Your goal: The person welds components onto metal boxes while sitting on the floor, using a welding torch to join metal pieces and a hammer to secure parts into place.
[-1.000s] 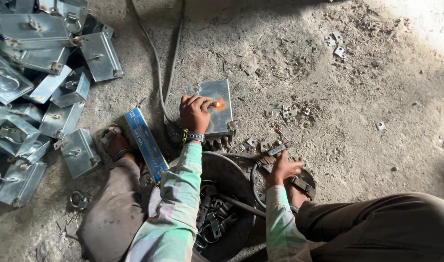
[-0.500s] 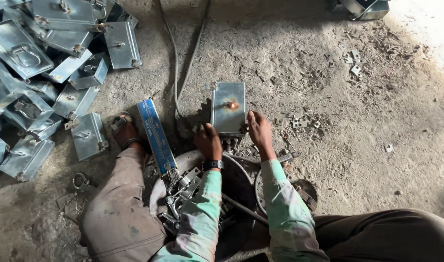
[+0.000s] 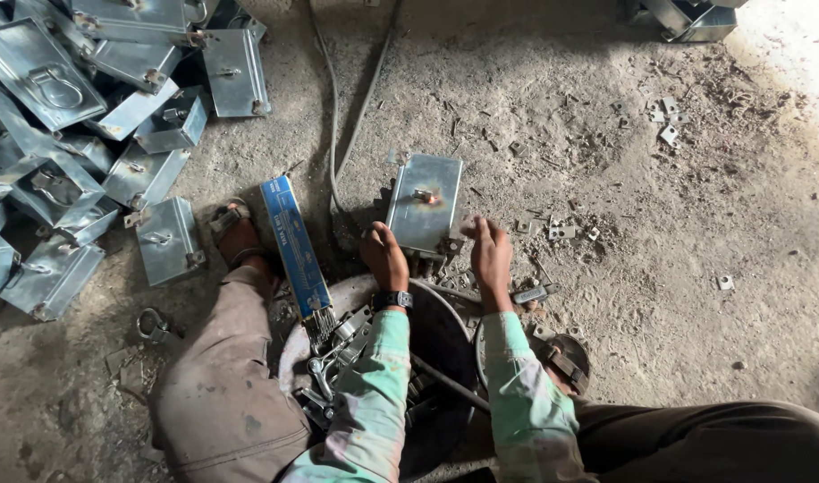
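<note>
Broadly, by descending size:

- Dusty grey floor (image 3: 606, 161), gritty, strewn with debris.
- Heap of grey sheet-metal boxes (image 3: 88, 134), upper left, stacked loosely and overlapping, well apart from both hands.
- Dark round basin (image 3: 436, 349) between the knees, cluttered with small metal parts.
- Two cables (image 3: 347, 116), running from the top edge down toward the plate.
- Blue packet of rods (image 3: 293, 246), lying slantwise just left of the left hand, rod ends showing at its lower end.
- Grey metal plate (image 3: 425, 210), flat on the floor directly ahead of both hands, with a small fitting near its middle and an orange glowing spot (image 3: 430, 198) beside it.
- Left hand (image 3: 384, 257), wearing a wristwatch (image 3: 392, 300), fingers curled at the plate's near left corner; grasping or merely resting, cannot tell.
- Right hand (image 3: 490, 250), fingers stretched loosely forward at the plate's near right corner, nothing seen held.
- Slim rod-like tool (image 3: 530, 293), on the floor just right of the right wrist.
- Scattered small metal offcuts (image 3: 669, 125), upper right.

Step in hand, by judgement: steadying or shifting the plate by its near edge with the joint freshly hot. Next move calls for: fingers kept to the edges, clear of the glow.
</note>
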